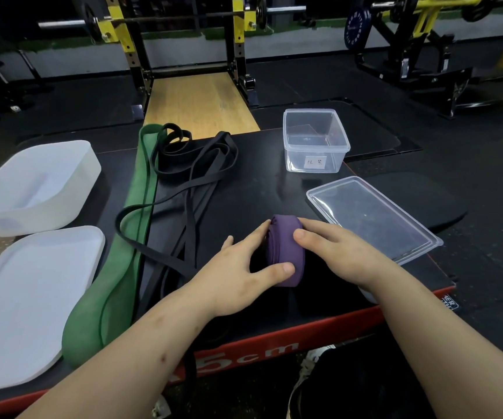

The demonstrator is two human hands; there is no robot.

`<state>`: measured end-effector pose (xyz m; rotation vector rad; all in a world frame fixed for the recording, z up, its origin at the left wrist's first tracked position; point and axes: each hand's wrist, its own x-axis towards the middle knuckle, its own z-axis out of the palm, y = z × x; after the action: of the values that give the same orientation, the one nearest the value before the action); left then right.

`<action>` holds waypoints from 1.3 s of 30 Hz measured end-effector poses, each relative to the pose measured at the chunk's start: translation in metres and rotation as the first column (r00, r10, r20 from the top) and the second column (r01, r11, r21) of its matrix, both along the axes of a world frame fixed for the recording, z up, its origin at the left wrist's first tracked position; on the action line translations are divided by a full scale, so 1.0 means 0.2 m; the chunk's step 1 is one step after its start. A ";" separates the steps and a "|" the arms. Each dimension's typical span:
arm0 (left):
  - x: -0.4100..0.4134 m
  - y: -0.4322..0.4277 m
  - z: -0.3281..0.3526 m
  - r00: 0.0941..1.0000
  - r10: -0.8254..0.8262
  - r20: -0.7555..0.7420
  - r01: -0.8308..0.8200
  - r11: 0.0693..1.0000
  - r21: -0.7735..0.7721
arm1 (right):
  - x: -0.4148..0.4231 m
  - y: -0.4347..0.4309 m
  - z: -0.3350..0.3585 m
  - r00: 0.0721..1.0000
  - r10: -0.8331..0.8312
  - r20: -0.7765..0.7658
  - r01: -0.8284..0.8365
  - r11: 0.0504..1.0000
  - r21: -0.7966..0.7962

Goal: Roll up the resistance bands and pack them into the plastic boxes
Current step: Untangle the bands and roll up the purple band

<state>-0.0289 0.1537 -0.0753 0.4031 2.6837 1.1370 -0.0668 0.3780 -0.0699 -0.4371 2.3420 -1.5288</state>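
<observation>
Both left hand [238, 276] and right hand [341, 252] hold purple roll [283, 240]; platform [259, 343] shows "5cm".

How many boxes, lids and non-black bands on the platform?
Boxes: 2 (clear box, frosted box)
Lids: 2 (clear lid, frosted lid)
Non-black bands: 2 (purple band, green band)
Total: 6
The black bands are tangled; count unclear.

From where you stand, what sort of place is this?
Probably a gym: a yellow-and-black rack with a barbell stands behind, a blue weight plate hangs at the right, and resistance bands lie on the black platform.
</observation>
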 end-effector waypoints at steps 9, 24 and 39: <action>-0.09 -0.13 0.18 0.977 -0.181 -0.111 0.151 0.960 -0.237 | -0.02 0.02 -0.04 0.980 0.199 -0.011 -0.199 0.979 -0.041; -0.05 -0.12 0.06 0.953 -0.278 -0.120 0.213 0.896 -0.389 | -0.03 -0.03 -0.05 0.952 0.294 -0.081 -0.234 0.874 0.426; -0.04 -0.13 -0.01 0.946 -0.275 -0.172 0.130 0.807 -0.577 | 0.01 -0.03 -0.01 0.891 0.326 -0.315 -0.117 0.837 0.535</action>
<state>-0.0361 0.1276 -0.0774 0.7406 2.9181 0.2108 -0.0652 0.3715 -0.0722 -0.9147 2.7391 -0.7113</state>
